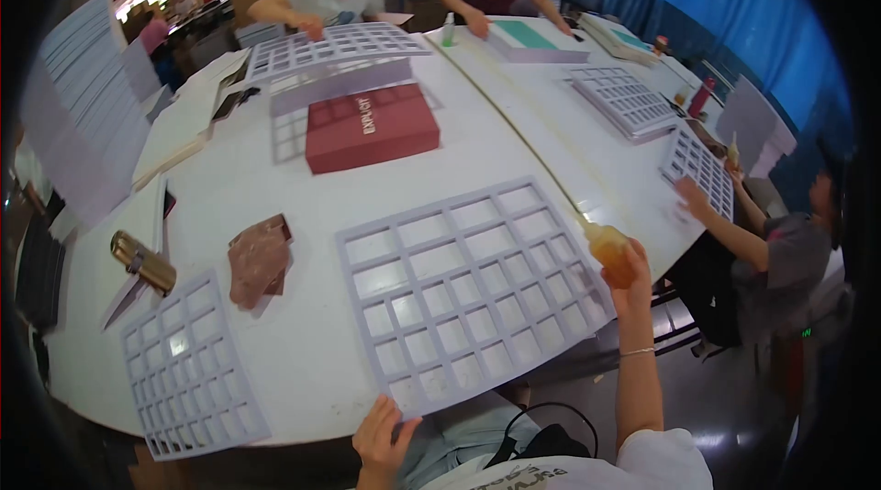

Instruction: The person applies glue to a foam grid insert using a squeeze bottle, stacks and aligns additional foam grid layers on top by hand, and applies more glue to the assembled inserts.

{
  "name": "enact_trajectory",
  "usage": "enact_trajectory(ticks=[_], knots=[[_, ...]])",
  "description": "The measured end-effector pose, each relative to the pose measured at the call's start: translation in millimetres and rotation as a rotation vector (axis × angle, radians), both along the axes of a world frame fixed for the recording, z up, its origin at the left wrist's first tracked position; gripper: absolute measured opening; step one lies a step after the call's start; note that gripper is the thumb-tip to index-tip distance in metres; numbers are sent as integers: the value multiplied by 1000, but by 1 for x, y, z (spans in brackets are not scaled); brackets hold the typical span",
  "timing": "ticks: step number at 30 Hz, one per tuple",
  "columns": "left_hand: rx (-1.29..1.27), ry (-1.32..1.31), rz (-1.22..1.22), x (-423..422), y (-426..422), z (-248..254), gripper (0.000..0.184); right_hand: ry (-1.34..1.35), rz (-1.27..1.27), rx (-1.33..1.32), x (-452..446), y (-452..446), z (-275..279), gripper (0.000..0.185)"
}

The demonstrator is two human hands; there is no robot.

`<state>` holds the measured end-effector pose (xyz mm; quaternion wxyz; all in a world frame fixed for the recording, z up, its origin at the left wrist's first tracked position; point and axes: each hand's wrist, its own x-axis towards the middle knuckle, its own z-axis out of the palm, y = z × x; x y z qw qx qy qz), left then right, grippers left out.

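My right hand (pixel 631 274) is wrapped around a squeeze bottle (pixel 606 247) of amber liquid. Its narrow tip points up and left, over the right edge of a pale grey grid frame (pixel 418 305). That frame lies on the white table in front of me, with rectangular openings, larger in the far rows and smaller in the near ones. At its near left corner is my left hand (pixel 378 439), fingertips by the edge and thumb held apart. The hand looks open, and I cannot tell how firmly it touches the frame.
A second grid frame (pixel 188 371) lies at the left, near a gold flask (pixel 142 262) and a brown folded piece (pixel 259 261). Beyond stands a red box (pixel 372 130). Across the table, one person handles a raised grid (pixel 335 48); a person at right holds another (pixel 697 169).
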<state>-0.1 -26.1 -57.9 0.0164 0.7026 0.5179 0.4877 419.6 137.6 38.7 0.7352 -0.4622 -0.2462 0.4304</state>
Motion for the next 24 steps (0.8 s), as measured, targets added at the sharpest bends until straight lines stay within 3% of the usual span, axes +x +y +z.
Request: enact_trajectory(ticks=[7, 11, 14, 24], knots=[[192, 25, -47, 7, 10, -22, 29, -350, -152, 17, -46, 71, -3, 40], [193, 71, -73, 4, 6, -28, 37, -505, -236, 81, -51, 115, -19, 39], [160, 91, -32, 7, 10, -18, 34, -829, -413, 75, -39, 146, -43, 37], [180, 150, 9, 9, 15, -17, 27, -929, -460, 46, -53, 156, -37, 37]])
